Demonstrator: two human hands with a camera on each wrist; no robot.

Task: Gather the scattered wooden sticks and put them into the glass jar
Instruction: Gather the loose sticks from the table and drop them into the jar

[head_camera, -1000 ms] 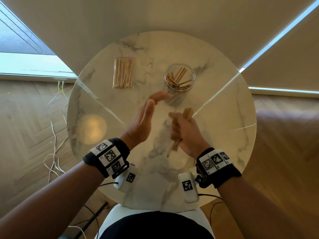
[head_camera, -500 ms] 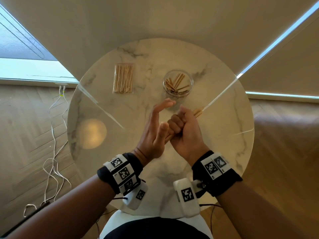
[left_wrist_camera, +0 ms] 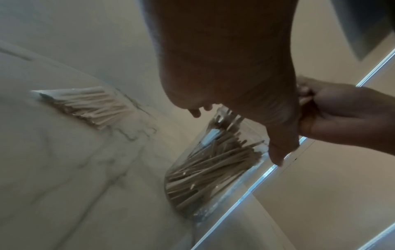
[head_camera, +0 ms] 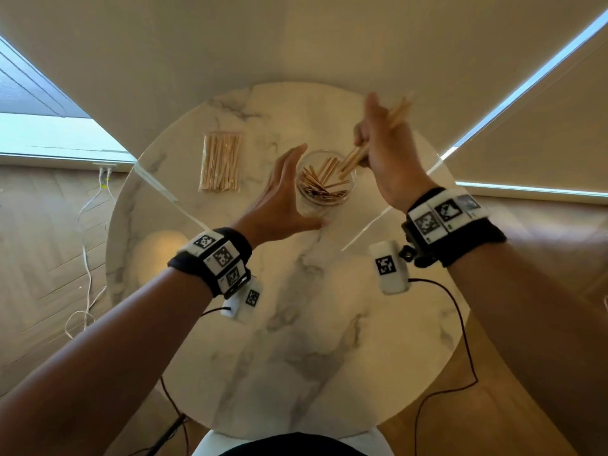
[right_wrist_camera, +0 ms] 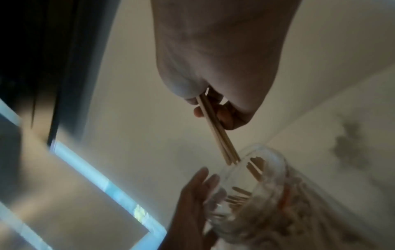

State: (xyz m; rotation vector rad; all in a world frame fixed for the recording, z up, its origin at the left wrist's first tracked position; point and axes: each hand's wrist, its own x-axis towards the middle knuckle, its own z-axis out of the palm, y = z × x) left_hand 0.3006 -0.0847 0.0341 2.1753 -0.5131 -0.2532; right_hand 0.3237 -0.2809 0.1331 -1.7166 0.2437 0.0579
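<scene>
Since the earlier frame, we had lifted our right hand (head_camera: 383,153) over the glass jar (head_camera: 325,179), gripping a bundle of wooden sticks (head_camera: 353,159) whose tips entered its mouth. Our left hand (head_camera: 283,199) stayed open-fingered beside the jar on the desk (head_camera: 296,324).

The right hand (head_camera: 383,149) and its sticks (head_camera: 396,113) smear with motion above the glass jar (head_camera: 325,182); finger contact unreadable.
</scene>
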